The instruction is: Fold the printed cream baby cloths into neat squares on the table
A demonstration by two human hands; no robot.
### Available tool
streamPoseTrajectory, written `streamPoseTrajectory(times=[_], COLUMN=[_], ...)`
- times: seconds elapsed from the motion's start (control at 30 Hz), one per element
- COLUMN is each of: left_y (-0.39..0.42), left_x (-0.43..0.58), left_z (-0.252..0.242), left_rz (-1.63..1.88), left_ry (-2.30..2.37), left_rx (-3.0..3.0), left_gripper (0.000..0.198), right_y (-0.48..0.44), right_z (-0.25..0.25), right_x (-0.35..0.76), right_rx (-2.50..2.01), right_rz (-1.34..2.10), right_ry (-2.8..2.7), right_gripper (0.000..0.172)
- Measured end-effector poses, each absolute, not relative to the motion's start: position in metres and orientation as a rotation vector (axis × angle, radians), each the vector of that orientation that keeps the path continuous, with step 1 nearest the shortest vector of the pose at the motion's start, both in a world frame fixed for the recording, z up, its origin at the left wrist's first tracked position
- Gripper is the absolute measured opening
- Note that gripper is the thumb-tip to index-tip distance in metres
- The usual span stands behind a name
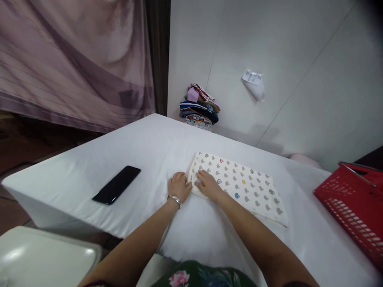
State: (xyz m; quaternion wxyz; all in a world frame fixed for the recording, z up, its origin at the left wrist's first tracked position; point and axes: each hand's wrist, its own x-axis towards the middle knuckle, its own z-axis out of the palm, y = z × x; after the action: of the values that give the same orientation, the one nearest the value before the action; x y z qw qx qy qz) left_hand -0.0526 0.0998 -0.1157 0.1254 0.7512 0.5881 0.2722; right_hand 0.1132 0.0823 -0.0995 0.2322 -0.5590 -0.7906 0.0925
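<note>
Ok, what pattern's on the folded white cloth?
Little grey shapes and a few coloured ones on the folded white cloth; head view.

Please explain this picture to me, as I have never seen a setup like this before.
There is no machine here: the two bare hands belong to a person wearing a camera on their head. This single picture looks forward and down from there.

On the white-covered table lie a folded, printed white cloth and, to its left, a black smartphone. A red plastic basket is at the right, and a stack of folded fabrics is by the far edge.

The right hand rests on the cloth's left end; the left hand is at its left edge, though whether it grips is unclear.
</note>
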Motion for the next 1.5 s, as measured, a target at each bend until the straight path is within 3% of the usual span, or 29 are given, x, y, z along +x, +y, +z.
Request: streamPoseTrajectory(times=[0.13, 0.3, 0.6, 0.7, 0.97, 1.13, 1.33, 1.5], left_y=[0.099, 0.098, 0.100, 0.102, 0.106, 0.106, 0.110, 0.115], left_x=[-0.052, -0.051, -0.054, -0.057, -0.064, -0.066, -0.066, -0.065], left_z=[-0.114, -0.114, -0.114, -0.114, -0.113, -0.111, -0.111, -0.110], left_rz=[0.822, 0.841, 0.885, 0.844, 0.743, 0.658, 0.540, 0.505], left_ry=[1.693, 1.535, 1.406, 1.495, 1.646, 1.674, 1.661, 1.655], left_rx=[2.186, 2.331, 2.317, 2.227, 2.145, 2.165, 2.237, 2.262], left_gripper=[0.006, 0.009, 0.006, 0.002, 0.011, 0.034, 0.034, 0.032], right_y=[0.094, 0.138, 0.211, 0.213, 0.208, 0.169, 0.053, -0.049], right_z=[-0.103, -0.078, -0.072, -0.076, -0.082, -0.083, -0.103, -0.106], right_x=[0.116, 0.124, 0.109, 0.100, 0.111, 0.167, 0.293, 0.363], right_rx=[-1.581, -1.808, -2.102, -2.138, -2.054, -2.059, -2.290, -2.464], right_rz=[0.376, 0.508, 0.570, 0.595, 0.561, 0.340, 0.105, 0.117], right_ry=[-2.227, -1.834, -1.673, -1.788, -1.855, -1.789, -1.693, -1.307], right_gripper=[0.030, 0.019, 0.035, 0.032, 0.024, 0.021, 0.036, 0.037])
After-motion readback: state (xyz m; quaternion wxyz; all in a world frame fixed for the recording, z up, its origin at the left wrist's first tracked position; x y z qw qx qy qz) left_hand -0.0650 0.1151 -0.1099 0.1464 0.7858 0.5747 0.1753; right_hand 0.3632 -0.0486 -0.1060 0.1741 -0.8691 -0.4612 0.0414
